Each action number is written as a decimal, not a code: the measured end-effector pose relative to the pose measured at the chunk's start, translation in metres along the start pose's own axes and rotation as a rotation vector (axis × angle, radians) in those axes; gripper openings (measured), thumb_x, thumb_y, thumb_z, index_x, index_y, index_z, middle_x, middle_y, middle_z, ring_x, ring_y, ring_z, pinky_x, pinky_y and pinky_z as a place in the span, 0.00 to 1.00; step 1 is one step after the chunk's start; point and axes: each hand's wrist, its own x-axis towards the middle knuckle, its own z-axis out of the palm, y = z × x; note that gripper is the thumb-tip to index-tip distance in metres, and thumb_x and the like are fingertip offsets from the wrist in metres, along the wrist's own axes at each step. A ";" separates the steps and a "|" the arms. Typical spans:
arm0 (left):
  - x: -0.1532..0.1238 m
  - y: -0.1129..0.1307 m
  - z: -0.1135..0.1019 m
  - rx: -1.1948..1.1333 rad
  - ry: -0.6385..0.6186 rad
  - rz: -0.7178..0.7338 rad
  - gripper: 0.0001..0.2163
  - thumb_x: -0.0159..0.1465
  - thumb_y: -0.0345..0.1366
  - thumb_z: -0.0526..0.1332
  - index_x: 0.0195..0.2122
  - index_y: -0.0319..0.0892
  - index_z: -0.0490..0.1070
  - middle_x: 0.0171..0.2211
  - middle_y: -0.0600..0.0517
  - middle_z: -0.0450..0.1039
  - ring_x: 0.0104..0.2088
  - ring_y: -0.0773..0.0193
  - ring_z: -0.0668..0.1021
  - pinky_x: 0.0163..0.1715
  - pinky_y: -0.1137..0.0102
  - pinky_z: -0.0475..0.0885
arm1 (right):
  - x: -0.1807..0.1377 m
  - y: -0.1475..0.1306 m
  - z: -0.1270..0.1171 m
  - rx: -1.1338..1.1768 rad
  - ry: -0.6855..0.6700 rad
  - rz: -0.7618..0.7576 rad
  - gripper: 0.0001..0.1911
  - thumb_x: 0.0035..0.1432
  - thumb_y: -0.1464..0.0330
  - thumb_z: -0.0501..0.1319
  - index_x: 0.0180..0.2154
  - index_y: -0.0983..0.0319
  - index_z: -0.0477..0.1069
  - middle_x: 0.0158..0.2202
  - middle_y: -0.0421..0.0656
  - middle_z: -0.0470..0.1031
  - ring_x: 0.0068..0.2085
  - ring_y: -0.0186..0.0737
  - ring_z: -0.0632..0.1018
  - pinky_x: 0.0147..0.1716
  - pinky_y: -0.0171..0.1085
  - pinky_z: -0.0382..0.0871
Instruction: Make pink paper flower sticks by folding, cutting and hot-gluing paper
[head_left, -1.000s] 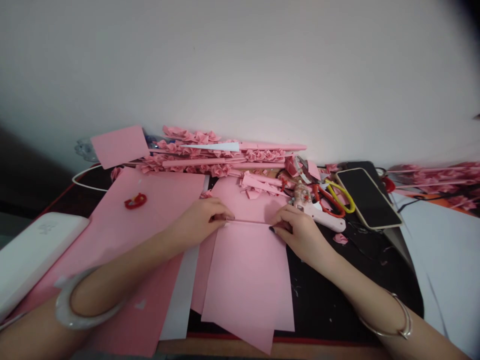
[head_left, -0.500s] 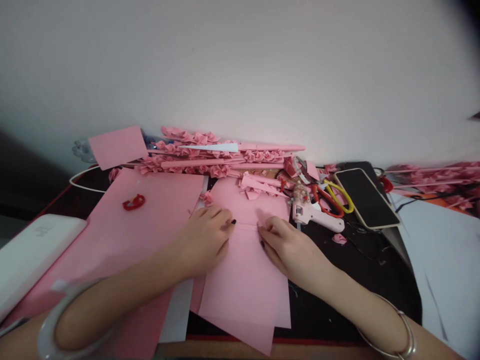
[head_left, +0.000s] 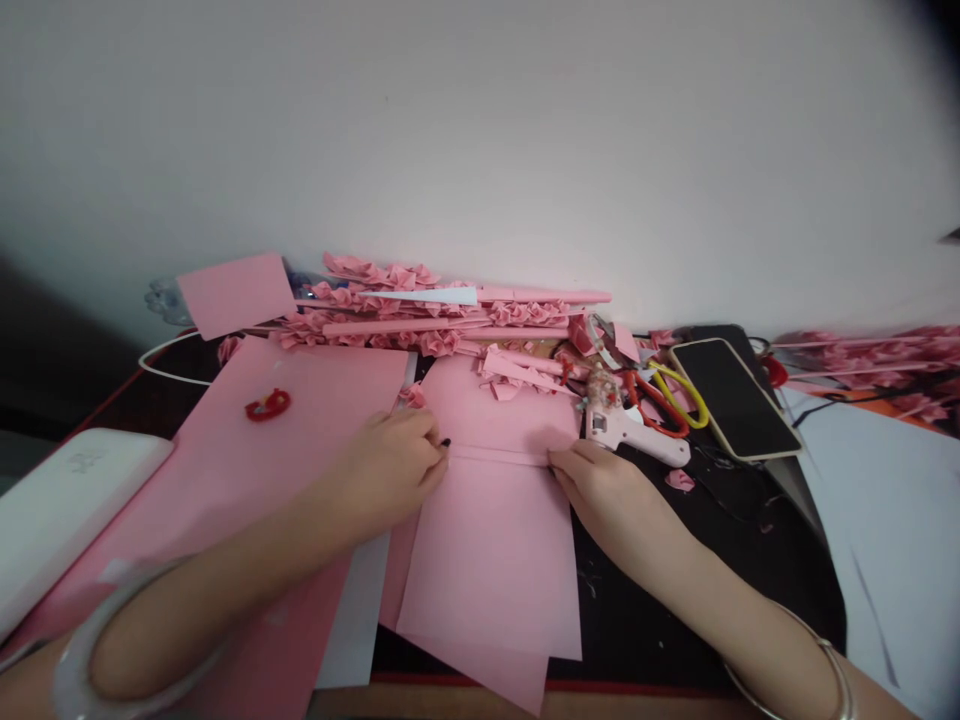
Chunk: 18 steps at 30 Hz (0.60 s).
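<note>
A pink paper sheet (head_left: pixel 495 540) lies before me with a narrow fold along its far edge. My left hand (head_left: pixel 394 465) presses the left end of that fold, fingers curled together on the paper. At the right end of the fold, my right hand (head_left: pixel 600 490) presses down with its fingertips, also closed on the paper. Both wrists wear bangles.
A large pink sheet (head_left: pixel 300 400) with a red loop (head_left: pixel 268 404) lies left. Pink paper flowers and strips (head_left: pixel 435 315) are piled against the wall. A pink glue gun (head_left: pixel 630 432), scissors (head_left: pixel 667 395), a phone (head_left: pixel 731 395) sit right; a white case (head_left: pixel 67 500) left.
Both hands slid inward along the fold half a second ago, then spread back out to its two ends. The sheet shifted slightly.
</note>
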 end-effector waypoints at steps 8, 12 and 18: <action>0.010 -0.012 0.002 -0.300 0.014 -0.118 0.06 0.62 0.30 0.55 0.32 0.42 0.72 0.33 0.53 0.74 0.35 0.62 0.74 0.35 0.70 0.64 | 0.012 0.006 0.003 0.405 0.031 0.168 0.06 0.57 0.78 0.55 0.35 0.63 0.65 0.29 0.42 0.74 0.31 0.41 0.75 0.31 0.36 0.66; 0.011 -0.012 0.001 -0.284 0.024 -0.103 0.05 0.62 0.30 0.56 0.32 0.41 0.70 0.36 0.52 0.72 0.38 0.62 0.73 0.38 0.70 0.65 | 0.011 0.007 0.003 0.351 0.080 0.140 0.06 0.55 0.78 0.56 0.32 0.63 0.65 0.31 0.44 0.71 0.32 0.41 0.73 0.30 0.37 0.65; 0.010 -0.012 0.002 -0.260 0.068 -0.025 0.08 0.64 0.29 0.52 0.36 0.42 0.71 0.36 0.52 0.74 0.38 0.62 0.74 0.39 0.69 0.66 | 0.014 0.011 0.004 0.282 0.207 0.003 0.08 0.58 0.78 0.53 0.31 0.63 0.66 0.34 0.45 0.68 0.34 0.41 0.72 0.34 0.38 0.66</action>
